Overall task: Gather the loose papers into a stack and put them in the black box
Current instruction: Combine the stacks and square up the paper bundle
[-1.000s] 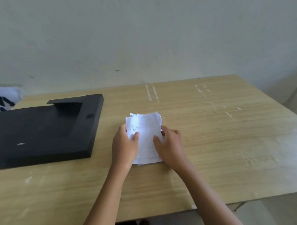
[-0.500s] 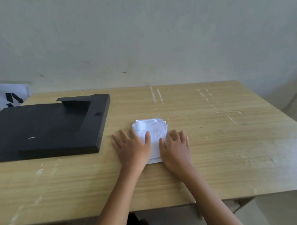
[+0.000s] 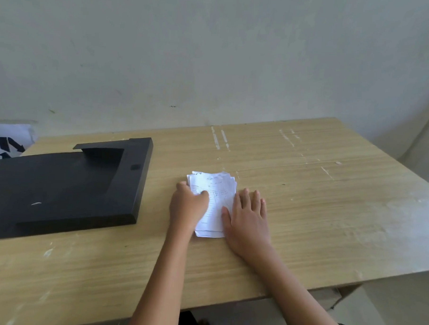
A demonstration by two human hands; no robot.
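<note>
Papers (image 3: 215, 199), gathered into one uneven white stack with printed lines on the top sheet, lie flat on the wooden surface (image 3: 304, 215), just right of the black box (image 3: 65, 185) and apart from it. Head view: the left hand (image 3: 188, 205) grips the stack's left edge, thumb on the top sheet, fingers curled at the side. The right hand (image 3: 246, 217) lies flat and released, palm down, fingers spread, thumb touching the stack's right edge. The black box sits at the left of the surface. A white sheet with black marks (image 3: 9, 141) shows beyond the box's far left corner.
</note>
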